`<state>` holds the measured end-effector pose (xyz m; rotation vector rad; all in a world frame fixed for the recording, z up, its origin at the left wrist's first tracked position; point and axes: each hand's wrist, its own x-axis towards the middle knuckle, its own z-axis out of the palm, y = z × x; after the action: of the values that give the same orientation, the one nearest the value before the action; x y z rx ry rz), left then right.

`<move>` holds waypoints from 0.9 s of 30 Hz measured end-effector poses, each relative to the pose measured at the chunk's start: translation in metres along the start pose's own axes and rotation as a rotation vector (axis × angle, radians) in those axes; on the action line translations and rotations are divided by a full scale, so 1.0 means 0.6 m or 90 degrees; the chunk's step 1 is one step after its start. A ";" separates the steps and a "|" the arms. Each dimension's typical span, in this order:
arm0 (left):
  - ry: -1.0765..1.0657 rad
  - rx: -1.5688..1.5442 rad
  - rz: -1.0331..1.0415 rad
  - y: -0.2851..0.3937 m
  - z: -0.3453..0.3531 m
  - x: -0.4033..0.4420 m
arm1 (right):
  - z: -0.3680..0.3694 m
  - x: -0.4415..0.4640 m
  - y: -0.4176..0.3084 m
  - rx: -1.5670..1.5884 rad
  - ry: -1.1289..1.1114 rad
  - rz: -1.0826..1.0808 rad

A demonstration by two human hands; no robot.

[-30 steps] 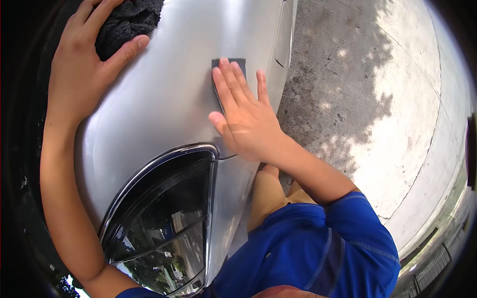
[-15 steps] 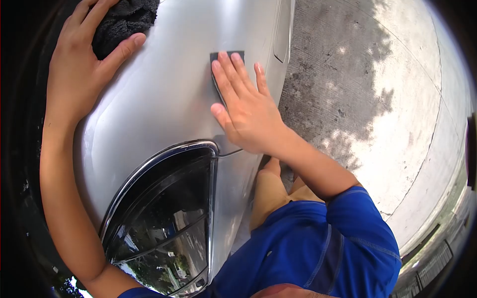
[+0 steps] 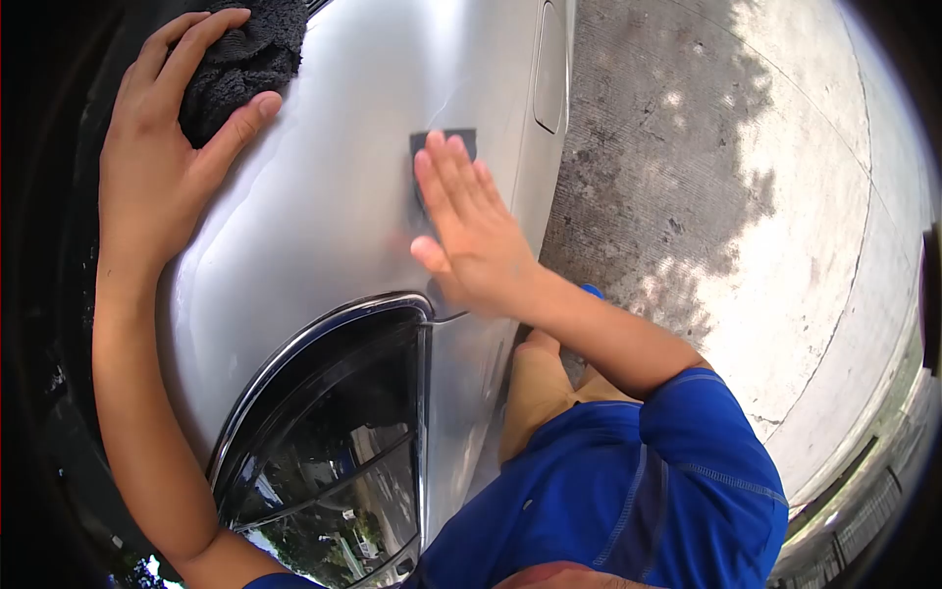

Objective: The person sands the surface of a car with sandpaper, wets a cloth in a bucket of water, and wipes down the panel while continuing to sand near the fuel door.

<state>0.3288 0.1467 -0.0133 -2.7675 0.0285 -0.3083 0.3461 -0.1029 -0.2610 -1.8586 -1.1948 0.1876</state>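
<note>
Flat on the silver car panel (image 3: pixel 324 167), my right hand (image 3: pixel 476 250) presses a dark grey sheet that looks like sandpaper (image 3: pixel 468 147). Its fingers are stretched close together over the sheet, and the thumb points out to the side. The sheet's far edge shows beyond my fingertips; the rest is covered. A thin wet-looking streak runs up the panel from the sheet. At the upper left, my left hand (image 3: pixel 152 157) curves around a crumpled black fluffy cloth (image 3: pixel 257 64), thumb on the near side and fingers across it.
Below my hands is a dark rear side window (image 3: pixel 334 422) with a chrome frame. A flap outline (image 3: pixel 550 79) shows on the car's side at the top. Concrete ground (image 3: pixel 648 147), part shaded and part sunlit, lies to the right.
My right hand and the sheet have slid slightly nearer to me along the panel; the hand is a little blurred. My left hand stays at the black cloth.
</note>
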 end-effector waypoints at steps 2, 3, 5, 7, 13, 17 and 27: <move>-0.003 0.021 -0.007 0.003 0.000 -0.004 | -0.011 0.082 0.096 0.027 0.145 0.133; 0.004 0.053 -0.008 0.001 0.002 -0.009 | -0.022 0.105 0.118 0.034 0.222 0.191; 0.045 0.164 0.014 -0.002 -0.004 0.002 | 0.028 0.023 0.066 0.041 0.176 0.075; 0.048 0.256 0.056 0.025 -0.016 0.002 | 0.042 -0.059 0.000 0.045 0.039 -0.016; -0.166 0.111 0.179 0.144 -0.012 -0.031 | 0.023 0.008 0.041 0.109 0.162 0.126; -0.309 0.053 0.188 0.223 0.080 -0.050 | 0.056 -0.155 -0.032 0.285 0.031 0.074; -0.135 0.092 0.177 0.310 0.256 0.065 | -0.132 -0.209 0.090 1.132 0.236 0.322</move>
<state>0.4036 0.0229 -0.2106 -2.5938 0.3215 0.0544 0.3592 -0.2565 -0.2942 -0.4506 0.0175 0.8083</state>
